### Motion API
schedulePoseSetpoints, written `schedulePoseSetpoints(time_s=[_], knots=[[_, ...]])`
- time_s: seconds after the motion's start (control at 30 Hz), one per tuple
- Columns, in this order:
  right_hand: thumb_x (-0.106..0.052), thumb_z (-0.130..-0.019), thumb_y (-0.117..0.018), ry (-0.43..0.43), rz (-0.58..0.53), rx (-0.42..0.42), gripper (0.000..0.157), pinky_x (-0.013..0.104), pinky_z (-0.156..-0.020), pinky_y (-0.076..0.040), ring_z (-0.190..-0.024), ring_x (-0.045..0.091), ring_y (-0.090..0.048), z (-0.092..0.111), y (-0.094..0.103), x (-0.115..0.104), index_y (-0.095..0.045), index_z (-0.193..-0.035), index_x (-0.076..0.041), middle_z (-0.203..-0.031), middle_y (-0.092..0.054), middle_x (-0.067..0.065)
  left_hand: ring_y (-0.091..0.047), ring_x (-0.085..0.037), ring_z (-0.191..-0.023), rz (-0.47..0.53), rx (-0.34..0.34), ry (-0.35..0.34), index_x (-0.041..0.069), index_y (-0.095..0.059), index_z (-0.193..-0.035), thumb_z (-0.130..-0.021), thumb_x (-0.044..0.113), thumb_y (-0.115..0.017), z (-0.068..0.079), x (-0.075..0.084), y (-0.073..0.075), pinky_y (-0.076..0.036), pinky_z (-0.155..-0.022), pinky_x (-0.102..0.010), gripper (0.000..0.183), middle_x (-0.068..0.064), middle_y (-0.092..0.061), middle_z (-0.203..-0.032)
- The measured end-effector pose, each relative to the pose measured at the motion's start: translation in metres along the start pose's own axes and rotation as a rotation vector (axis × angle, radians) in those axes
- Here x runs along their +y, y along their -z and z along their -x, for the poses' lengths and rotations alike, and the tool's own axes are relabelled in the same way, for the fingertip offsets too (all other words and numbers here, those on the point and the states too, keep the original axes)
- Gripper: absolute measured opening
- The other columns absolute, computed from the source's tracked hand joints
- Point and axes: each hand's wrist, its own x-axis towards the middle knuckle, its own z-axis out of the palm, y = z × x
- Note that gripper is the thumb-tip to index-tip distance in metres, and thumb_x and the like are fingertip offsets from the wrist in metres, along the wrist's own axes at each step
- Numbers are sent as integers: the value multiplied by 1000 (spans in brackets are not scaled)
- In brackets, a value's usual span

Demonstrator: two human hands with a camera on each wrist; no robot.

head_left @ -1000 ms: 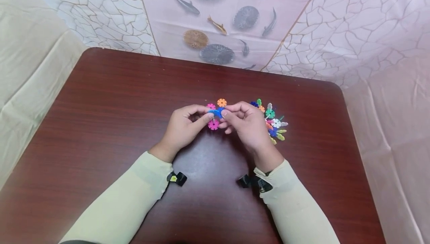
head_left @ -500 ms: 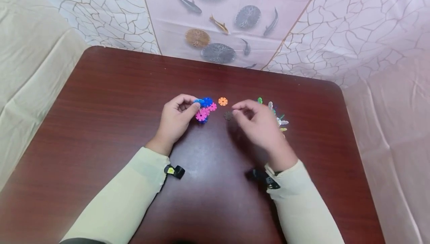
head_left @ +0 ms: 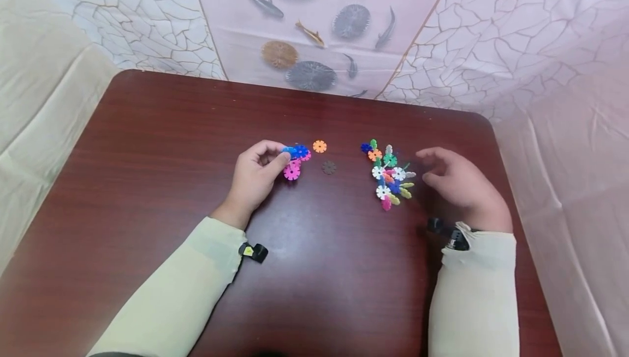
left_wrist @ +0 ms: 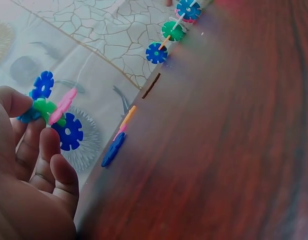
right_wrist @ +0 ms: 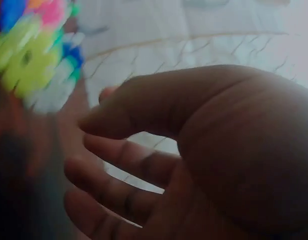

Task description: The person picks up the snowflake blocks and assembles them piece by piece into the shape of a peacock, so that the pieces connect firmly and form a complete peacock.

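Now that our right hand [head_left: 460, 185] has swung beyond the bright cluster [head_left: 388, 178] (thumb and fingers apart, holding nothing), our left hand [head_left: 253, 176] alone pinches the linked discs [head_left: 300, 152], so joining seems paused, while a dark disc [head_left: 329, 167] and, farther, an orange disc [head_left: 320, 147] lie loose, no container showing.

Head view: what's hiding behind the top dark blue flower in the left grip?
Past the dark blue flower, at its lower right, a pink flower peeks out. Its remaining part is covered, and anything else directly behind can't be seen.
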Motion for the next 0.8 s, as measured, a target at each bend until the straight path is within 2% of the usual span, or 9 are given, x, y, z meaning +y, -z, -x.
schedulePoseSetpoints(time_s=[0.1, 0.23, 0.37, 0.5, 0.7, 0.8], knots=[[-17, -110, -71, 9, -14, -31, 54, 67, -111, -56, -131, 44, -67, -6, -6, 9, -55, -161, -14, -150, -66, 23, -66, -14, -80, -6, 1, 1, 8, -80, -114, -104, 21, -83, 1, 0, 0, -55, -72, -21, 16, -4, -77, -96], [-20, -107, -77, 37, -5, -33, 56, 63, -110, -56, -130, 41, -65, -13, -13, 11, -60, -160, -16, -143, -69, 20, -65, -14, -79, -5, -7, -7, 8, -80, -114, -104, 21, -84, 0, 0, -1, -54, -71, -21, 16, -2, -76, -95], [-23, -106, -79, 61, 24, -31, 51, 60, -104, -55, -122, 40, -66, -19, -17, 12, -65, -155, -16, -138, -69, 21, -63, -14, -77, -5, -17, -10, 7, -80, -113, -104, 20, -84, 1, -1, -1, -52, -69, -22, 16, 0, -75, -92], [-26, -107, -78, 52, 20, -20, 47, 62, -106, -55, -123, 39, -66, -21, -18, 14, -67, -152, -17, -140, -69, 20, -62, -15, -76, -9, -26, -7, 7, -80, -113, -104, 20, -84, 2, -1, -2, -50, -68, -22, 16, 0, -76, -92], [-35, -108, -78, -20, -106, -8, 43, 59, -111, -55, -130, 34, -68, -12, -12, 11, -66, -149, -28, -143, -71, 9, -64, -18, -77, -1, -46, 4, 8, -80, -113, -104, 18, -84, 3, 1, -4, -52, -68, -21, 14, -1, -76, -92], [-37, -108, -79, -7, -155, 8, 43, 58, -114, -52, -132, 31, -65, -7, -7, 8, -65, -149, -30, -144, -70, 5, -65, -17, -78, 0, -57, 4, 7, -80, -113, -103, 17, -84, 3, 1, -5, -53, -69, -21, 14, -2, -76, -92]])
